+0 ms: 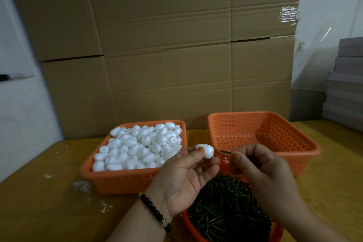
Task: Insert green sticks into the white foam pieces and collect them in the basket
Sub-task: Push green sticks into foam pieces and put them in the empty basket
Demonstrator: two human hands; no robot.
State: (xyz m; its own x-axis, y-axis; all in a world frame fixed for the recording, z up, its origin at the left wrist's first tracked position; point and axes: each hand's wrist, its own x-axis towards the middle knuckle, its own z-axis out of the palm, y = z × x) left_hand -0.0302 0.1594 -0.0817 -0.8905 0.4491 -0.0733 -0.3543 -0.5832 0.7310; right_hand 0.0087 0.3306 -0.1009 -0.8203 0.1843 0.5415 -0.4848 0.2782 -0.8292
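Several big sheets of creased brown cardboard (pixel 167 45) stand as a wall behind a yellow wooden table (pixel 39 202), whose worn top carries white crumbs (pixel 82 185) at the left. Three orange plastic baskets sit on it, all with perforated lattice walls. At the right rear, the empty basket (pixel 263 135) is square and tilts toward the camera, showing its dotted floor. At the left, the foam basket (pixel 117 181) is heaped with matte white egg-shaped foam pieces (pixel 137 145), some showing a small dimple at one end. Nearest the camera, the stick basket (pixel 189 224) holds a dark tangle of thin green sticks (pixel 225 212), short and straight, lying in every direction.

Both bare hands hover above the stick basket, between the other two. The left hand (pixel 184 179) is turned palm up, with a bracelet (pixel 155 212) of dark round beads on its wrist; its thumb and fingertips pinch a single white foam piece (pixel 205 151), smooth and rounded, with one end facing right. The right hand (pixel 261 169) is curled, back toward the camera, thumb and forefinger closed on one green stick (pixel 225 151) that lies roughly level and points left at the foam. Stick tip and foam are near but apart, a little gap showing between them in front of the empty basket's near wall.
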